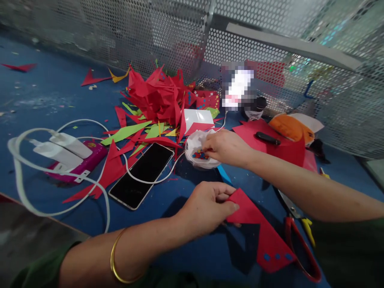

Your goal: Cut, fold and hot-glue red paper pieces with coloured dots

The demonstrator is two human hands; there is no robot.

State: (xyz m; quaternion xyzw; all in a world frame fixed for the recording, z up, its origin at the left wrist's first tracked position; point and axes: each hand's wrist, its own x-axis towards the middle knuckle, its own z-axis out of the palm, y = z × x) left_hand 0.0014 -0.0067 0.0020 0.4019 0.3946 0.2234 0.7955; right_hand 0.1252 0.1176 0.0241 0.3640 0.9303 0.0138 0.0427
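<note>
My left hand (210,206) pinches the upper left corner of a folded red paper piece (265,232), thumb on top. Three blue dots lie in a row near the paper's lower right end. Above it, my right hand (226,148) reaches into a small white bowl (193,158) lined with crumpled white material. Tiny red, blue and yellow bits sit in the bowl under my right fingertips. Those fingers are bent and close together; whether they hold a bit is too small to tell.
Left of the bowl are a black phone (142,176), white cables and a magenta power bank (93,156). Red and green scraps (156,96) pile behind. Red-handled scissors (300,248) lie at right. A black cutter (267,138) rests on red paper. Perforated metal (168,32) borders the back.
</note>
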